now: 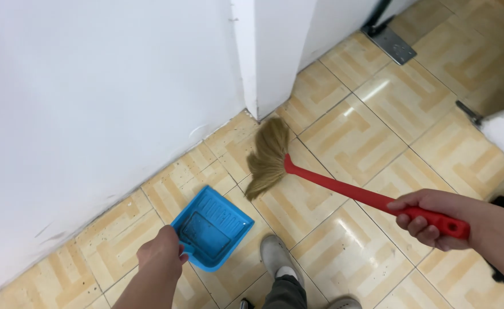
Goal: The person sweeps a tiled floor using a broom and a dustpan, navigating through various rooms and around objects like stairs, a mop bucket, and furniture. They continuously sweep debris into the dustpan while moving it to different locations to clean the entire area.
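left hand (161,255) grips the blue dustpan (212,227) resting on the tiled floor (377,114), its handle hidden in the fist, while right hand (429,220) clasps the red broom (320,177), bristles near the wall (92,97) corner.

We reach both hands forward: left hand (160,252) curled shut, knuckles up; right hand (426,220) fisted, fingers wrapped underneath.
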